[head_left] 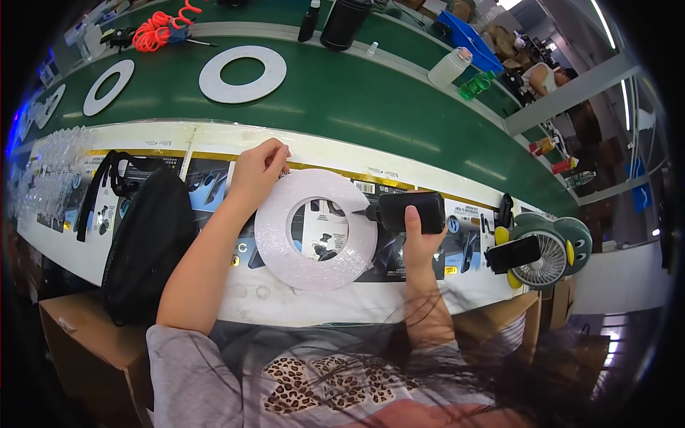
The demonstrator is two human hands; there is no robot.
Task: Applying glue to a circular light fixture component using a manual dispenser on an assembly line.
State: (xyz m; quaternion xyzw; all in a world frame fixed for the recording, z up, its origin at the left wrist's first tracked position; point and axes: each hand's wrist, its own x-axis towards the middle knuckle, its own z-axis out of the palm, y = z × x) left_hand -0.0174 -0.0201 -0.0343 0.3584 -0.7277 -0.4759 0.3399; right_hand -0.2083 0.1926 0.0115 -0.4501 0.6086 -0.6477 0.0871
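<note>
A white, glittery flat ring (285, 260) lies on the worktable over printed sheets, which show through its hole. My right hand (422, 246) grips a black squeeze bottle (399, 211), thumb along its side. The bottle is tilted onto its side, and its narrow nozzle points left over the ring's right part; whether the tip touches cannot be made out. At the ring's upper left edge is my left hand (262, 170), its fingers curled together. What they pinch, if anything, is hidden.
A black bag (153, 232) and bubble wrap (53, 171) lie at the left. A fan (546, 257) with a phone (514, 254) before it stands right. Beyond, a green belt (342, 100) carries several white rings (242, 74); bottles (449, 68) and a coiled red hose (153, 30) sit farther back.
</note>
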